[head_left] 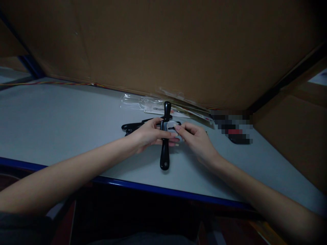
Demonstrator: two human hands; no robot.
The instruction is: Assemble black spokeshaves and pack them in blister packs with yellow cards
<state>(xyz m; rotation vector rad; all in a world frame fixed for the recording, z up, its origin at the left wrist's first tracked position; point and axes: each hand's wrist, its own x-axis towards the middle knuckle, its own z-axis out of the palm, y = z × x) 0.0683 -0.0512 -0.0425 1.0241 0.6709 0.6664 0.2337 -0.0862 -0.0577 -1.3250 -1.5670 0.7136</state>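
Observation:
My left hand is closed around the middle of a black two-handled tool that looks like a spokeshave. Its handles point away from and toward me, and a hole shows in the near handle's end. Against its middle, on the right side, is a small pale metal plate with a dark slot, probably the blade. Thumb and fingers of my right hand pinch the plate's right edge. More black handled tools of similar look lie on the table behind my left hand, partly hidden by it.
Clear plastic packaging and printed cards lie along the back of the grey table. A tall cardboard panel rises behind them. A dark object, partly blurred out, lies at right. Blue edging borders the table's front.

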